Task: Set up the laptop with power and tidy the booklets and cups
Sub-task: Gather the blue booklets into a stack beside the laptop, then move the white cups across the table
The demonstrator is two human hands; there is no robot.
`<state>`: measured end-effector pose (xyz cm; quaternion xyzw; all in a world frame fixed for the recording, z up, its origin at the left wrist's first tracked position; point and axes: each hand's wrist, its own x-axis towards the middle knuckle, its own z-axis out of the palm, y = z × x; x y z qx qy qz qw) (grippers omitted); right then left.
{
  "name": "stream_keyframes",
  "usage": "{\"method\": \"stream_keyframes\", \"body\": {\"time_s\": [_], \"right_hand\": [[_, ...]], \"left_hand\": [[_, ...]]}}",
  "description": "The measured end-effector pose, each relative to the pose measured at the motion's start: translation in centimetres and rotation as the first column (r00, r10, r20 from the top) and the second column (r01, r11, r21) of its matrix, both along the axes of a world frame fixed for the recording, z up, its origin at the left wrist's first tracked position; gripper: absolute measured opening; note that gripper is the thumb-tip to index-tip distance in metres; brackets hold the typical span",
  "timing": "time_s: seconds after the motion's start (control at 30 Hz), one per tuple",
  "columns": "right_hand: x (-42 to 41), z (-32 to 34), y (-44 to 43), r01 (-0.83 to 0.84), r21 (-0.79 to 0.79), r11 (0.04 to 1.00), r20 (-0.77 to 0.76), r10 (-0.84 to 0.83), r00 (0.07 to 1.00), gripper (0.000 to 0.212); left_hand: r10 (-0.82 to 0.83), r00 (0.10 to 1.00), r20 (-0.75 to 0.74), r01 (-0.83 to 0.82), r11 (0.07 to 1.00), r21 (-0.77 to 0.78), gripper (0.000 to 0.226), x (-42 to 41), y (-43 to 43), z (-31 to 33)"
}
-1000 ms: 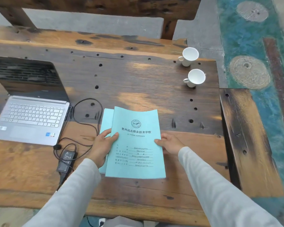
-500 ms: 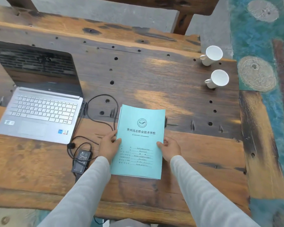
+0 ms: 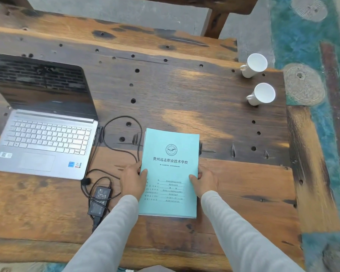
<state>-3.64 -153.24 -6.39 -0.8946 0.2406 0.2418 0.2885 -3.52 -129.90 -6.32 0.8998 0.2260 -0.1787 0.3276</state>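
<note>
I see a dark-stained wooden table (image 3: 185, 91) riddled with holes over teal patterned floor (image 3: 302, 46); teal booklets (image 3: 170, 154) stacked at 6 o'clock, left hand (image 3: 133, 178) and right hand (image 3: 204, 179) clamping their edges; open laptop (image 3: 45, 142) at 9; white cups (image 3: 260, 94) at 2.

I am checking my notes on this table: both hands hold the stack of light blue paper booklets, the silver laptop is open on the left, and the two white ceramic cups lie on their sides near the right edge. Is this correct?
One detail is wrong. In the head view the two white ceramic cups stand upright, not on their sides. The rest holds: the left hand and right hand hold the stack of light blue paper booklets, and the silver laptop is open on the left.
</note>
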Motion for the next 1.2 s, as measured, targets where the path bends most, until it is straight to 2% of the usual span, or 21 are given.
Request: {"method": "stream_keyframes", "body": {"time_s": [0.13, 0.33, 0.53, 0.67, 0.73, 0.87, 1.0, 1.2], "right_hand": [[-0.2, -0.1, 0.1, 0.029, 0.021, 0.999, -0.028, -0.028, 0.999, 0.022], [-1.1, -0.4, -0.1, 0.183, 0.128, 0.975, -0.023, -0.182, 0.983, 0.032], [-2.0, -0.9, -0.4, 0.215, 0.157, 0.964, -0.015, -0.216, 0.976, 0.03], [-1.8, -0.9, -0.6, 0.233, 0.187, 0.954, -0.029, -0.231, 0.972, 0.032], [-1.8, -0.9, -1.0, 0.242, 0.225, 0.944, -0.032, -0.241, 0.97, 0.032], [-1.7, -1.0, -3.0, 0.238, 0.28, 0.93, -0.019, -0.243, 0.97, 0.033], [-0.3, -0.8, -7.3, 0.238, 0.275, 0.932, 0.024, -0.255, 0.967, 0.034], [5.5, 0.6, -16.3, 0.217, 0.202, 0.955, 0.125, -0.245, 0.962, 0.052]], "left_hand": [[0.009, 1.0, -0.013, -0.009, 1.0, 0.013, 0.034, -0.2, -0.1, 0.2], [0.029, 0.999, -0.021, -0.03, 0.999, -0.024, 0.028, -0.5, 0.1, 0.2], [0.118, 0.993, -0.032, -0.121, 0.986, -0.115, 0.03, -0.7, 0.0, 0.3], [0.095, 0.995, -0.03, -0.098, 0.991, -0.092, 0.031, -0.8, -0.4, 0.5], [0.115, 0.993, 0.002, -0.115, 0.988, -0.103, 0.034, -1.0, -0.9, 0.8], [0.126, 0.98, 0.157, -0.12, 0.992, -0.048, 0.039, -1.3, -2.8, 1.5], [0.038, 0.97, 0.241, -0.023, 0.997, -0.068, 0.036, 0.6, -6.4, 2.3], [-0.121, 0.977, 0.173, 0.139, 0.985, -0.098, 0.04, 7.2, -14.5, 4.2]]}}
